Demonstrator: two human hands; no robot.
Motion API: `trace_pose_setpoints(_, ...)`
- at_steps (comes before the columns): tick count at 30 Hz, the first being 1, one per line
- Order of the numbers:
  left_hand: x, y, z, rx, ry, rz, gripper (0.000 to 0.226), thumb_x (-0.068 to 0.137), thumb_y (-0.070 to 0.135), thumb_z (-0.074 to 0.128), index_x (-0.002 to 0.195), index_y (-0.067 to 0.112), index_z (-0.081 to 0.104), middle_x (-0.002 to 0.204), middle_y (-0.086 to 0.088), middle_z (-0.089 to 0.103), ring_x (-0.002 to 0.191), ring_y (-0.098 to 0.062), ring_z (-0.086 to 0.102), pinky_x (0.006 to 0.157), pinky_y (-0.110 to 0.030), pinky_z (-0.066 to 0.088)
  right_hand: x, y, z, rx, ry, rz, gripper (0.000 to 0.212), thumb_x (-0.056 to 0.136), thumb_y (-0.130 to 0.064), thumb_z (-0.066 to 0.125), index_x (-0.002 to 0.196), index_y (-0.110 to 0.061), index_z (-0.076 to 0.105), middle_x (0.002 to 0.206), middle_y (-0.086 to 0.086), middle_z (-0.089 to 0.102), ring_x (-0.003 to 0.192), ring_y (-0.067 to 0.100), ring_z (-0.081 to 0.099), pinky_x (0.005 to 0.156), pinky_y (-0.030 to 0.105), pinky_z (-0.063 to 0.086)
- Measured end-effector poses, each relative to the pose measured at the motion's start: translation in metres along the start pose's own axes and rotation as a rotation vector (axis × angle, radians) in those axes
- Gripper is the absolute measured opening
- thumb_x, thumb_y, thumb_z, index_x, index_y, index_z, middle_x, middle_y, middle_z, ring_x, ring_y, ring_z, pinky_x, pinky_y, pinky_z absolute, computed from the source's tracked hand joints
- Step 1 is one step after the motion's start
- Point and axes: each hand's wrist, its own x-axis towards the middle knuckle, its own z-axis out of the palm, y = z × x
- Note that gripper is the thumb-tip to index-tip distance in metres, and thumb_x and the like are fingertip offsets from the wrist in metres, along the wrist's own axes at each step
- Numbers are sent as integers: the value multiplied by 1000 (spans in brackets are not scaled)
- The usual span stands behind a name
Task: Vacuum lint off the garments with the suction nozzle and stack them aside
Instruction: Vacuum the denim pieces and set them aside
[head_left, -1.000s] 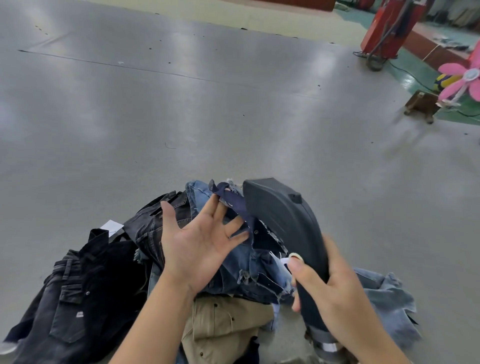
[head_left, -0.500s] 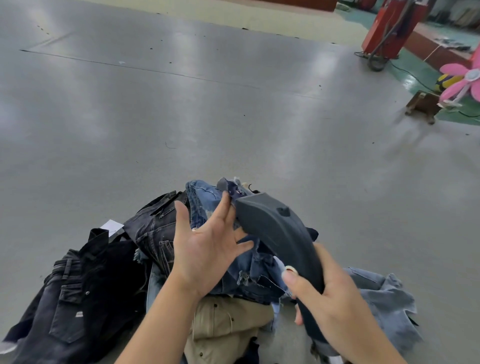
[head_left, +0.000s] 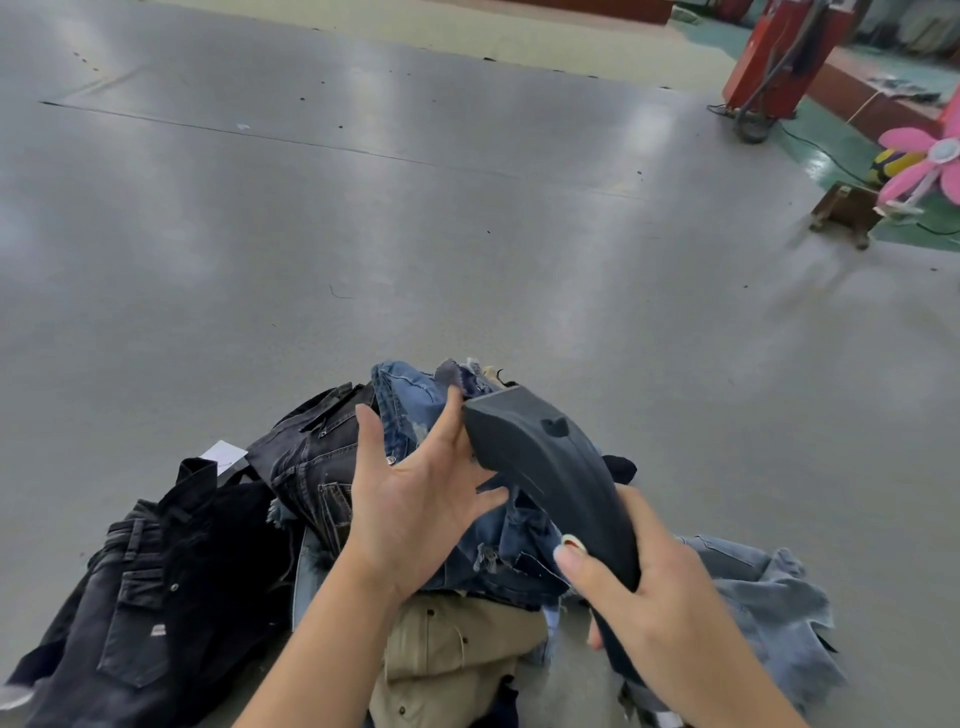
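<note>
Nozzle (head_left: 550, 467) is gripped round its handle by the right hand (head_left: 644, 608), thumb laid along the side, mouth tipped down onto the blue jeans (head_left: 498, 551). Just left of that grip, the left hand (head_left: 415, 499) is spread flat, fingers straight, pressed on the same jeans. Further left lie black jeans (head_left: 156, 587); below, khaki trousers (head_left: 457, 649); right, pale denim (head_left: 769, 597). All are piled on the grey worktop (head_left: 467, 234).

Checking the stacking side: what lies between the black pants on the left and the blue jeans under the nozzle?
Head view: dark grey jeans lie between the black pants and the blue jeans.
</note>
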Motion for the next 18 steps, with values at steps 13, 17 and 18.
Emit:
trace_pose_setpoints(13,2,-1,-8,-153,-13,-2,102,73,88,21,153,24,21,154,-7,35,140,-33,34,111,-68,13,0,3,3,7,-5,-2,23,83,-40,61,94,-54,48,63,-4,61,47,15,59,44,12,43)
trace_pose_setpoints(17,3,-7,-7,-22,-65,-17,103,70,90,23,152,28,23,156,-3,30,141,-35,30,113,-66,8,10,-1,3,57,39,-24,17,85,-41,59,89,-53,49,55,0,58,44,15,59,46,13,45)
trace_pose_setpoints(18,3,-7,-7,-11,-53,-20,102,70,90,24,152,28,24,156,-1,31,141,-34,32,114,-63,11,12,0,3,86,65,-27,14,85,-42,60,88,-52,50,54,2,58,44,15,59,47,14,46)
